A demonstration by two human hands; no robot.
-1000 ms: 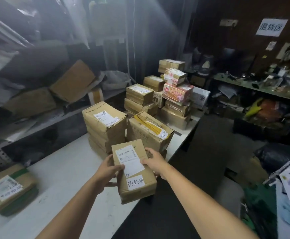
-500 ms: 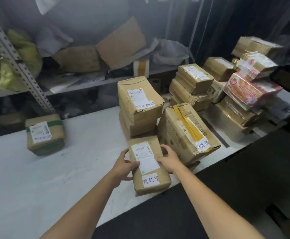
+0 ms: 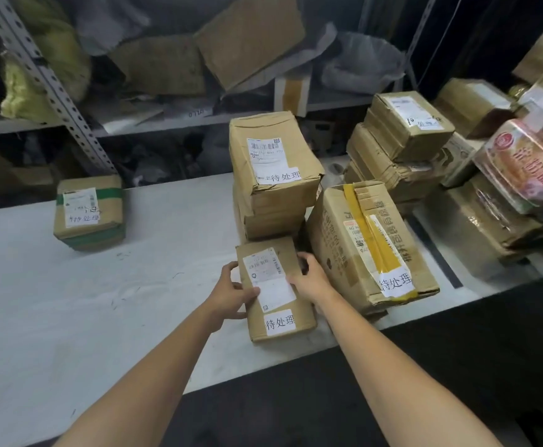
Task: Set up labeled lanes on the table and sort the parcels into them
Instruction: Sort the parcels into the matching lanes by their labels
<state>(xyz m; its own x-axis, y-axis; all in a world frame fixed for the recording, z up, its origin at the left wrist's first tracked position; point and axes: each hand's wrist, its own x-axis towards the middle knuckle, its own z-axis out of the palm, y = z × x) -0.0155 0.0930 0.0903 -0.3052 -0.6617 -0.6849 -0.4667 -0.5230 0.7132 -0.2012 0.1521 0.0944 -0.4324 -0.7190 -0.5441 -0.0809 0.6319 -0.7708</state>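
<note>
Where the two forearms converge at the near edge of the white table [image 3: 70,317], a small brown parcel [image 3: 271,272] is gripped from both sides. The left hand [image 3: 231,293] is curled round its left long edge with the thumb laid on the top face, and the right hand [image 3: 312,280] is curled round its right long edge towards the far corner. Whether the parcel's underside rests on the table or is held just above it cannot be told. A shipping label and a separate white slip printed 待处理 are seen on its top face. Just beside the right hand, a larger carton [image 3: 370,243] sealed with yellow tape is shown, and a slip with the same three characters is stuck over the tape at its near end. Directly behind the held parcel, a stack of brown parcels [image 3: 273,175] is seen, the topmost also marked 待处理. Well apart to the left, a single parcel banded with green tape [image 3: 89,212] is set alone near the table's far edge, with a handwritten slip on top. Further right, another stack of cartons [image 3: 402,146] and red-printed packets [image 3: 528,162] are piled. Beyond the table, a perforated metal upright [image 3: 47,79] and shelving loaded with loose cardboard [image 3: 251,37] and a yellow-green bag [image 3: 47,69] are visible.
</note>
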